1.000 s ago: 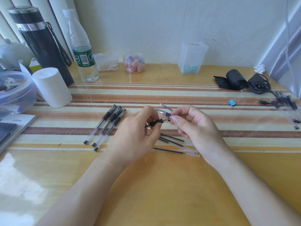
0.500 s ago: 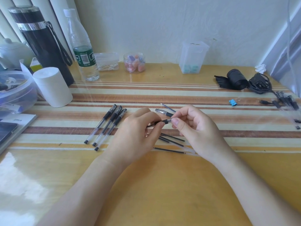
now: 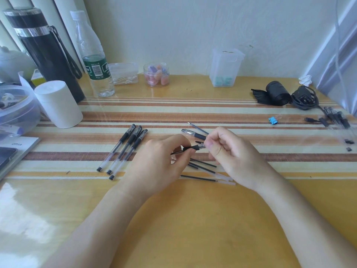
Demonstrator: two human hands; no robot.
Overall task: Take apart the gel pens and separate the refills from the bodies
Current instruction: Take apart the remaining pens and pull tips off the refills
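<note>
Both hands hold one gel pen (image 3: 196,147) above the middle of the table. My left hand (image 3: 160,163) grips its barrel near the black grip section. My right hand (image 3: 229,151) pinches the clear tip end. Three whole gel pens (image 3: 123,149) lie side by side to the left of my left hand. Several loose refills (image 3: 207,172) lie on the table under and between my hands. Another pen part with a black grip (image 3: 193,133) and a thin refill (image 3: 198,128) lie just beyond my fingers.
A white cylinder (image 3: 58,103), black flask (image 3: 48,53) and water bottle (image 3: 94,59) stand at the back left. Small clear containers (image 3: 226,68) line the wall. A black roll, cables (image 3: 303,97), a blue clip (image 3: 273,119) and more pen parts (image 3: 336,117) lie at the right.
My right fingers have shifted slightly on the tip end of the pen; the pen stays in both hands at about the same place.
</note>
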